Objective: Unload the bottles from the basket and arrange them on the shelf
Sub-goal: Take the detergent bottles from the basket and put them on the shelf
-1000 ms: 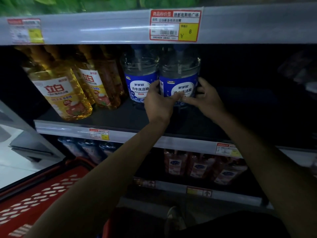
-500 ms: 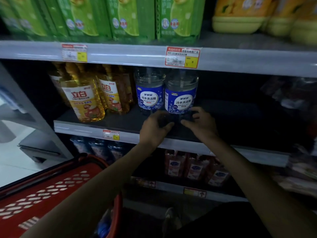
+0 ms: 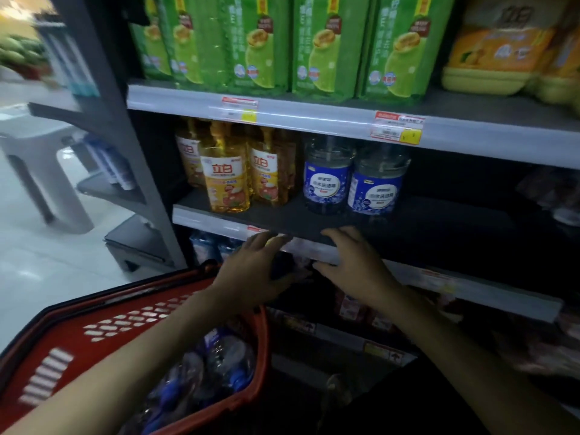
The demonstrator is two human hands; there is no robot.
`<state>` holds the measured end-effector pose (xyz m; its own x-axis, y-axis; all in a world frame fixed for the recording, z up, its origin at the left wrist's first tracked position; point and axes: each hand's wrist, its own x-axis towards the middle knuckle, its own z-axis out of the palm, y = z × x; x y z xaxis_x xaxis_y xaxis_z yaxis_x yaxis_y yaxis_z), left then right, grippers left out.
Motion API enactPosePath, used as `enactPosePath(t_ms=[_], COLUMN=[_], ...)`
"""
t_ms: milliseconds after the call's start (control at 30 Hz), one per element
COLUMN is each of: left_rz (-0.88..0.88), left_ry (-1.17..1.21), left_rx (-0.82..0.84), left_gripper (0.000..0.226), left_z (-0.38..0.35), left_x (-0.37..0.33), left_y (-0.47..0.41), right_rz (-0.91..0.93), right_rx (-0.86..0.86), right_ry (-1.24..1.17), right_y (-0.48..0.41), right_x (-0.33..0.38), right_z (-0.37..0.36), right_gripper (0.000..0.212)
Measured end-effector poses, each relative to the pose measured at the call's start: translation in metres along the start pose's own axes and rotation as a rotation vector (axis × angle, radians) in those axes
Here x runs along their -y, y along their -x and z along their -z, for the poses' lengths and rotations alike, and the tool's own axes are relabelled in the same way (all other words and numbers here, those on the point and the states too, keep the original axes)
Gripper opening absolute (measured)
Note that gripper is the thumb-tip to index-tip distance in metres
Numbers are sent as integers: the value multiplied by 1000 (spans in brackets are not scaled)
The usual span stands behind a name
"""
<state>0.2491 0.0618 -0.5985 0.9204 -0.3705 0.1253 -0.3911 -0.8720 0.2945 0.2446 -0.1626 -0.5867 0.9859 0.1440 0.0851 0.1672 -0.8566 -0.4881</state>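
Observation:
Two clear bottles with blue labels [image 3: 374, 183] stand side by side on the dark middle shelf [image 3: 282, 221], right of the yellow ones. My left hand [image 3: 251, 271] and my right hand [image 3: 354, 268] hover just below that shelf's front edge, both empty with fingers spread. The red basket [image 3: 119, 324] sits at the lower left, under my left forearm. Several more clear bottles with blue caps [image 3: 216, 362] lie inside it.
Yellow detergent bottles [image 3: 226, 180] fill the left of the middle shelf. Green packs [image 3: 260, 45] and orange packs [image 3: 499, 48] line the shelf above. Lower shelves hold pink-labelled bottles [image 3: 351, 306]. The shelf's grey upright [image 3: 125, 146] stands left, beside the white floor.
Both hands let go of the right blue-labelled bottle and drew back and down from it to below the shelf edge. The view pulled back, showing the basket's contents.

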Motion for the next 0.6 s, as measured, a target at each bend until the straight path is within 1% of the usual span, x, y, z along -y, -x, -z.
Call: enactPosePath(t_ms=[100, 167, 267, 433, 500, 600], left_rz=[29, 47, 89, 195, 216, 269], left_ry=[-83, -160, -217, -241, -261, -220], left_rx=[45, 81, 84, 126, 148, 161], left_gripper=[89, 92, 86, 86, 81, 72], left_z=[12, 14, 16, 9, -1, -20], left_x=[32, 57, 96, 146, 161, 183], left_y=[47, 78, 124, 185, 204, 227], right_rz=[72, 121, 187, 295, 329, 363], right_rx=[91, 149, 234, 427, 500, 588], right_ry=[25, 84, 183, 209, 239, 283], right_y=[5, 6, 8, 18, 22, 26], right_x=[27, 44, 71, 109, 120, 134], right_z=[-23, -41, -66, -111, -132, -168], right_gripper=[66, 71, 80, 82, 81, 80])
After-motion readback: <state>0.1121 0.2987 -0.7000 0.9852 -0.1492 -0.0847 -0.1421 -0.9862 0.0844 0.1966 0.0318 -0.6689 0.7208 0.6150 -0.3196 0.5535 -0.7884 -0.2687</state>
